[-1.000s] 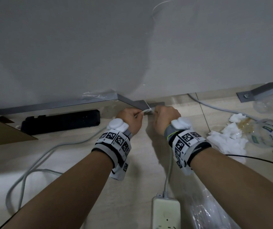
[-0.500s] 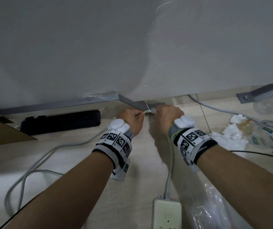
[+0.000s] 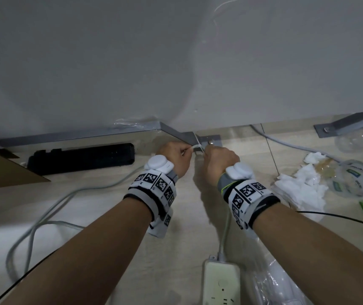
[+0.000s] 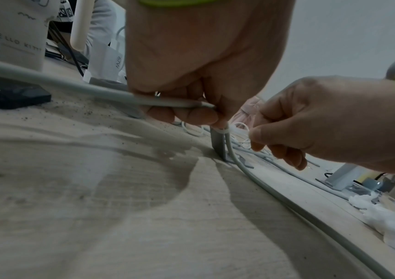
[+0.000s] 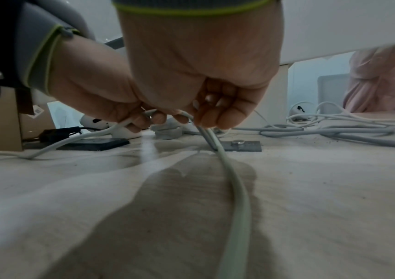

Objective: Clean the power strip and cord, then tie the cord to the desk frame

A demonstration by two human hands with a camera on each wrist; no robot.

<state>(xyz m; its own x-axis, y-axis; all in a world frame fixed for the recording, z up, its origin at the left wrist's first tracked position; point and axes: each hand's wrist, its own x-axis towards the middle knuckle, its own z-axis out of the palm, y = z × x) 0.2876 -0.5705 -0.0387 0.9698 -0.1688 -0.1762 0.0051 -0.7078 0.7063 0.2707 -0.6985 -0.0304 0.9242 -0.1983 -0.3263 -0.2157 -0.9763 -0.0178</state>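
Grey metal desk frame leg (image 3: 190, 138) slants down to a flat plate on the pale wood floor (image 3: 92, 216). A thin white plastic tie (image 4: 222, 130) is looped round it and the light grey round cord (image 5: 237, 198). The left hand (image 3: 175, 158) is curled, pinching one end of the tie and holding the cord beside the leg. The right hand (image 3: 219, 161) is curled too, pinching the other end. The cord runs back over the floor to the white power strip (image 3: 221, 282) at the near edge. Since half a second ago, the hands sit a little closer together at the leg.
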